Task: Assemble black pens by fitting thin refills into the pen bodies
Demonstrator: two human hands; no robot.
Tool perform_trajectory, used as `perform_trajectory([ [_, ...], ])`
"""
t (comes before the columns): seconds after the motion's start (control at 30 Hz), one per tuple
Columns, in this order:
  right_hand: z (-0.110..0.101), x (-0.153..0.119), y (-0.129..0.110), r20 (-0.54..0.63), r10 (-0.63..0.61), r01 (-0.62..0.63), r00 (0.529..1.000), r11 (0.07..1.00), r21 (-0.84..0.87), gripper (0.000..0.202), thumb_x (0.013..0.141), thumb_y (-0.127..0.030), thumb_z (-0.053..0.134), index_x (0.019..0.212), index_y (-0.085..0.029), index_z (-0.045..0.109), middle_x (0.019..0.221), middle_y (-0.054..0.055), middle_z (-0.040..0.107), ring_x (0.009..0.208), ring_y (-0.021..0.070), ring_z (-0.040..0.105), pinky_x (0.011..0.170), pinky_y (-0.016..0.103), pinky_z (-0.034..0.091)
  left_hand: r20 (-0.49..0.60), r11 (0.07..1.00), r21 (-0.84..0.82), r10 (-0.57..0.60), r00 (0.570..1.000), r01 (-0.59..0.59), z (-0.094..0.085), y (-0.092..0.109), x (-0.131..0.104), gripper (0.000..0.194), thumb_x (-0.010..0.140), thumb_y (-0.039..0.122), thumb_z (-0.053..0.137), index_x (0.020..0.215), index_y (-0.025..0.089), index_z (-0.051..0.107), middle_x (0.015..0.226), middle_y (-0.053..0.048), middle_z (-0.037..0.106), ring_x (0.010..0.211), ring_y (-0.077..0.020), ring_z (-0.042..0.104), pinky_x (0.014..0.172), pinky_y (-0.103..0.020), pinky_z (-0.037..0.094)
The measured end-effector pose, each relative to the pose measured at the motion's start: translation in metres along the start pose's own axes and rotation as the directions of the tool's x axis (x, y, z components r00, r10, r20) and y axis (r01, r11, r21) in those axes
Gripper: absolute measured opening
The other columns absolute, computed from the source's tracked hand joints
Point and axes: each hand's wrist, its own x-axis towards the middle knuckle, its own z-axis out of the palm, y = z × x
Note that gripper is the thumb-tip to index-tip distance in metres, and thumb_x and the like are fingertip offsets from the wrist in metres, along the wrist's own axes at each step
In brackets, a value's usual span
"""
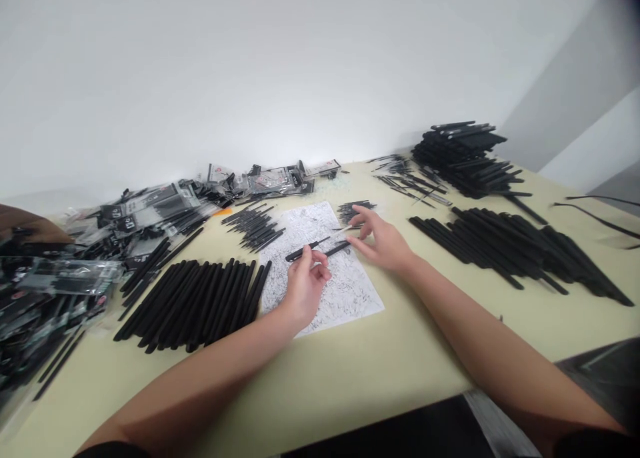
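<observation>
— The pen (307, 249) over the printed sheet (330, 291): how will it handle?
— Light, stiff, slim (likely slick); best pinched mid-barrel.
— And the hands?
— The left hand (305, 288) curls closed around that pen; the right hand (383, 241) pinches a second pen (339, 248) beside it on the desk (350, 371).

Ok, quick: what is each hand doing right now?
Left hand: closed on a thin black stick.
Right hand: fingers pinching a second black stick over the printed sheet.
</observation>
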Motion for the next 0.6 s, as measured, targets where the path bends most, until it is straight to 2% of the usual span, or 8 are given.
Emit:
perform_trajectory([
  [0.07, 0.002, 0.000, 0.002, 0.050, 0.008, -0.009, 0.999, 1.000, 0.022, 0.046, 0.087, -0.035, 0.058, 0.129, -0.019, 0.049, 0.103, 0.009, 0.067, 0.064, 0.0155, 0.059, 0.061, 0.033, 0.051, -0.002, 1.000, -0.016, 0.000, 1.000, 0.000, 0.000, 0.000, 0.000, 0.043, 0.074, 0.053, 0.073, 0.068, 0.014, 0.057, 0.070, 0.001, 0.055, 0.052, -0.0065, 0.046, 0.055, -0.022, 0.038],
  [0.13, 0.003, 0.001, 0.004, 0.143, -0.097, 0.094, 0.985, 0.995, 0.025, 0.027, 0.087, -0.033, 0.057, 0.110, -0.019, 0.061, 0.095, 0.008, 0.067, 0.070, 0.0176, 0.061, 0.067, 0.034, 0.051, 0.002, 1.000, -0.025, -0.004, 1.000, 0.004, 0.000, 0.000, 0.000, 0.042, 0.075, 0.053, 0.072, 0.067, 0.014, 0.057, 0.068, 0.001, 0.054, 0.052, -0.0069, 0.046, 0.055, -0.023, 0.038],
  [0.2, 0.004, 0.003, 0.006, 0.230, -0.205, 0.202, 0.951, 0.979, 0.034, 0.018, 0.088, -0.032, 0.056, 0.096, -0.018, 0.065, 0.090, 0.009, 0.067, 0.081, 0.0208, 0.062, 0.075, 0.036, 0.051, 0.004, 1.000, -0.029, -0.009, 1.000, 0.009, 0.000, 0.000, 0.000, 0.043, 0.076, 0.053, 0.071, 0.067, 0.014, 0.056, 0.066, 0.001, 0.053, 0.052, -0.0073, 0.046, 0.054, -0.023, 0.038],
  [0.27, 0.006, 0.003, 0.008, 0.266, -0.249, 0.246, 0.931, 0.968, 0.045, 0.018, 0.087, -0.030, 0.058, 0.096, -0.018, 0.067, 0.092, 0.009, 0.067, 0.088, 0.0227, 0.062, 0.080, 0.038, 0.050, -0.004, 0.999, -0.036, -0.012, 1.000, 0.012, 0.001, 0.000, 0.000, 0.042, 0.076, 0.053, 0.071, 0.066, 0.014, 0.057, 0.064, 0.001, 0.053, 0.052, -0.0077, 0.046, 0.054, -0.023, 0.038],
  [0.47, 0.010, 0.002, 0.014, 0.246, -0.238, 0.247, 0.939, 0.969, -0.003, 0.019, 0.088, -0.024, 0.057, 0.102, -0.019, 0.068, 0.094, 0.009, 0.068, 0.089, 0.0219, 0.062, 0.082, 0.038, 0.048, -0.014, 0.999, -0.052, -0.006, 1.000, 0.005, 0.003, 0.000, 0.000, 0.043, 0.075, 0.053, 0.072, 0.066, 0.014, 0.057, 0.064, 0.000, 0.053, 0.053, -0.0080, 0.046, 0.054, -0.023, 0.038],
  [0.6, 0.013, 0.001, 0.015, 0.239, -0.240, 0.259, 0.941, 0.965, -0.047, 0.016, 0.090, -0.021, 0.055, 0.098, -0.020, 0.069, 0.093, 0.008, 0.068, 0.087, 0.0208, 0.060, 0.080, 0.037, 0.047, -0.006, 0.999, -0.046, -0.013, 1.000, 0.012, 0.002, 0.000, 0.000, 0.043, 0.075, 0.054, 0.071, 0.065, 0.015, 0.057, 0.063, 0.000, 0.052, 0.053, -0.0081, 0.046, 0.054, -0.023, 0.038],
])
